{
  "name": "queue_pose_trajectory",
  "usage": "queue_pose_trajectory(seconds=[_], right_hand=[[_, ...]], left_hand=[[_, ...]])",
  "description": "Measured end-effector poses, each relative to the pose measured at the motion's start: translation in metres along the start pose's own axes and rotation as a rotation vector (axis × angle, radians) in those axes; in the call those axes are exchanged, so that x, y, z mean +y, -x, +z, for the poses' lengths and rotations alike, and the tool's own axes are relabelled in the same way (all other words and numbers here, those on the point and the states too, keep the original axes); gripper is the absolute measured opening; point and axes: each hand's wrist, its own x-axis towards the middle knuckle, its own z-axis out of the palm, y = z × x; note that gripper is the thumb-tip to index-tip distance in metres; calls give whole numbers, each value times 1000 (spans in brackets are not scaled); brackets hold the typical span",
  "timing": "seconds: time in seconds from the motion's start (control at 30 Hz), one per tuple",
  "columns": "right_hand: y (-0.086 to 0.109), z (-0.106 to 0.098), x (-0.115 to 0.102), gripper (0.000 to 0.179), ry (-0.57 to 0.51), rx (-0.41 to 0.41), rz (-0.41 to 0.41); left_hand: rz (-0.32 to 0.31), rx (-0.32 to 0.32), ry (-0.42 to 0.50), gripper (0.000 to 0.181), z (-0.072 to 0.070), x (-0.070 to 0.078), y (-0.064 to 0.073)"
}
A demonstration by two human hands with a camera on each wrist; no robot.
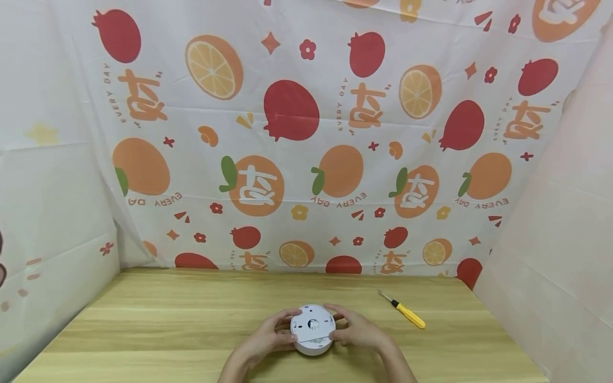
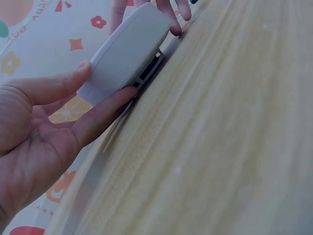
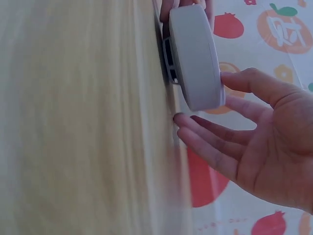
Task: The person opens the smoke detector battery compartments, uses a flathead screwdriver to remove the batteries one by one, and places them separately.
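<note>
A round white smoke detector (image 1: 313, 349) is held between both hands near the table's front, its flat backing plate (image 1: 303, 317) facing up. In the left wrist view, my left hand (image 2: 46, 120) grips the detector's rim, thumb on the side and a finger reaching under by the dark vent slots (image 2: 148, 71). From the other side my right hand (image 1: 359, 330) pinches the rim. The right wrist view shows the right thumb (image 3: 249, 83) at the plate's edge, with lower fingers spread apart from the detector (image 3: 195, 58).
A screwdriver (image 1: 409, 315) with a yellow handle lies on the wooden table (image 1: 182, 314), to the right of the hands. Fruit-printed cloth (image 1: 297, 175) hangs behind the table, and pale cloth walls stand on both sides.
</note>
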Motion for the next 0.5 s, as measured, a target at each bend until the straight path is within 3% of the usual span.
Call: queue_pose_trajectory(seconds=[0.17, 0.3, 0.5], right_hand=[[4, -5, -11, 60, 241, 66, -36], [2, -9, -23, 53, 315, 96, -45], [-9, -10, -41, 47, 538, 59, -132]], left_hand=[[7, -1, 4, 56, 0, -2, -1], [8, -8, 2, 57, 0, -3, -2], [-6, 11, 5, 64, -1, -2, 0]])
